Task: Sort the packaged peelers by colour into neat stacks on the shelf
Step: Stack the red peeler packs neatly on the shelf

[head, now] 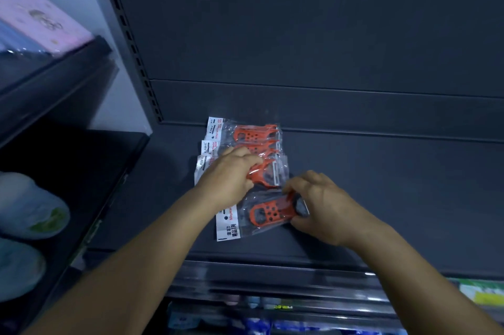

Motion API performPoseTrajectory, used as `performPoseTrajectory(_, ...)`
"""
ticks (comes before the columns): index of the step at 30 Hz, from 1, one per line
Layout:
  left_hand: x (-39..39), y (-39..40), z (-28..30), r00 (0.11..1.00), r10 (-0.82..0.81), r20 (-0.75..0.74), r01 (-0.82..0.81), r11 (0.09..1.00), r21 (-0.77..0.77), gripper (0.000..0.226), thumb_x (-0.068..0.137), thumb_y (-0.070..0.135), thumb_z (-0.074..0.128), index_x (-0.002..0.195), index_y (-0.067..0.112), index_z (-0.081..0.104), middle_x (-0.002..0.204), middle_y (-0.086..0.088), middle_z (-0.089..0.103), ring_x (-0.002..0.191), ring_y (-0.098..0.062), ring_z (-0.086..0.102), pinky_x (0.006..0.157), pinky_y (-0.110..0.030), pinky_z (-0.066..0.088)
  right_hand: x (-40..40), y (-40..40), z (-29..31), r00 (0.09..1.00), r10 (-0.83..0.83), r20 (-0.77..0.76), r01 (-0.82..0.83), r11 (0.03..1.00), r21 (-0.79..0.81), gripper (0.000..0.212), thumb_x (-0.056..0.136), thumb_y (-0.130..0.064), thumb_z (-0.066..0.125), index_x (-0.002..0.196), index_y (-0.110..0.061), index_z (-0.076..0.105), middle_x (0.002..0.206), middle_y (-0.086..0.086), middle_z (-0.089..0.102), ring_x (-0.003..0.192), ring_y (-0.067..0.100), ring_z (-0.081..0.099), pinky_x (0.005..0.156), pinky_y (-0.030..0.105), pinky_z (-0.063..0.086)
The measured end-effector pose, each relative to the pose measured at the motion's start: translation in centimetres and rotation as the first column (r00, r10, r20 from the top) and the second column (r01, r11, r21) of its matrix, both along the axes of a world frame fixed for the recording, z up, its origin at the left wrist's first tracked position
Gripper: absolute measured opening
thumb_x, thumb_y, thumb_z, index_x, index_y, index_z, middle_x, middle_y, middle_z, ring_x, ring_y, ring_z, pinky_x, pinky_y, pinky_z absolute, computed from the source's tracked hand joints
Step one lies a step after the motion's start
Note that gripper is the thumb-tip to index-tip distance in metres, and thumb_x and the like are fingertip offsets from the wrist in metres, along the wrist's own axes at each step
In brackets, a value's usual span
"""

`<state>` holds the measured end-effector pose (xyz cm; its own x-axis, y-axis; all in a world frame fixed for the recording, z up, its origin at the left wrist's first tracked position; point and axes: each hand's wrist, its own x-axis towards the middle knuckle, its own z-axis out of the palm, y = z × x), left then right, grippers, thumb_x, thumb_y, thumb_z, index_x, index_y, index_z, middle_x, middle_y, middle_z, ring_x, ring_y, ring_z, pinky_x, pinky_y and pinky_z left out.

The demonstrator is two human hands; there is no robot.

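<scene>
Orange packaged peelers (246,149) overlap in row on dark shelf (381,184). Left hand (229,176) curled on nearest peeler of row (266,175), fingers gripping its handle. Right hand (319,203), just beside left, pinches head end of separate orange peeler pack (261,214); pack lies below left hand, nearer shelf front.

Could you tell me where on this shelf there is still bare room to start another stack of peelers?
The dark shelf lies bare right of the orange packaged peelers, out to the frame edge, and in a strip along its front edge. A narrower bare patch lies between the packs and the slotted upright. It is crowded mid-shelf, where the left hand and right hand work the packs.
</scene>
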<state>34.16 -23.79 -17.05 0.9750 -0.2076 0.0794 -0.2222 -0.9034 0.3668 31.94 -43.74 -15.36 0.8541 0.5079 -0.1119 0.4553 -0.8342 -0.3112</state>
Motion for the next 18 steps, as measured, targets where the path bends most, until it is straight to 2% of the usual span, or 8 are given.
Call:
performPoseTrajectory(5, 0.4, 0.6, -0.1, 0.994, -0.075, -0.084, 0.072, 0.997, -0.036, 0.058, 0.084, 0.025, 0.069, 0.137, 0.029, 0.046, 0.131, 0.008, 0.044, 0.126, -0.011, 0.034, 0.109, -0.027, 0.028, -0.8, 1.2, 0.0, 0.999, -0.025, 0.027, 0.025, 1.000, 0.009, 0.049, 0.081, -0.033, 0.063, 0.127, -0.029, 0.046, 0.123, -0.002, 0.045, 0.117, 0.018, 0.041, 0.099, 0.024, 0.038)
performPoseTrajectory(10, -0.8, 2.1, 1.5, 0.992, -0.122, -0.023, 0.119, 0.985, -0.123, 0.044, 0.089, 0.037, 0.059, 0.132, 0.024, 0.054, 0.129, 0.007, 0.050, 0.120, -0.010, 0.044, 0.100, -0.021, 0.033, -0.7, 2.9, 0.2, 0.992, -0.099, 0.075, 0.096, 0.995, 0.040, 0.059, 0.083, -0.033, 0.062, 0.137, -0.023, 0.039, 0.130, 0.000, 0.042, 0.122, 0.020, 0.038, 0.100, 0.024, 0.034)
performPoseTrajectory(14, -2.6, 2.0, 1.8, 0.984, -0.166, -0.057, 0.162, 0.984, -0.077, 0.063, 0.079, 0.043, 0.070, 0.136, 0.027, 0.048, 0.131, 0.013, 0.045, 0.123, -0.004, 0.036, 0.098, -0.013, 0.027, -0.4, 4.5, 0.3, 0.986, -0.144, 0.089, 0.134, 0.985, 0.106, 0.057, 0.082, -0.036, 0.064, 0.132, -0.019, 0.043, 0.125, 0.001, 0.045, 0.116, 0.019, 0.040, 0.096, 0.026, 0.037)
performPoseTrajectory(18, -3.1, 2.1, 1.4, 0.990, -0.139, -0.018, 0.139, 0.990, 0.002, 0.058, 0.085, 0.034, 0.064, 0.138, 0.029, 0.043, 0.132, 0.012, 0.046, 0.125, -0.008, 0.038, 0.101, -0.023, 0.036, -0.2, 5.3, 0.2, 0.986, -0.157, 0.059, 0.147, 0.979, 0.139, 0.060, 0.079, -0.041, 0.067, 0.130, -0.019, 0.044, 0.124, 0.001, 0.048, 0.117, 0.018, 0.042, 0.094, 0.024, 0.038)
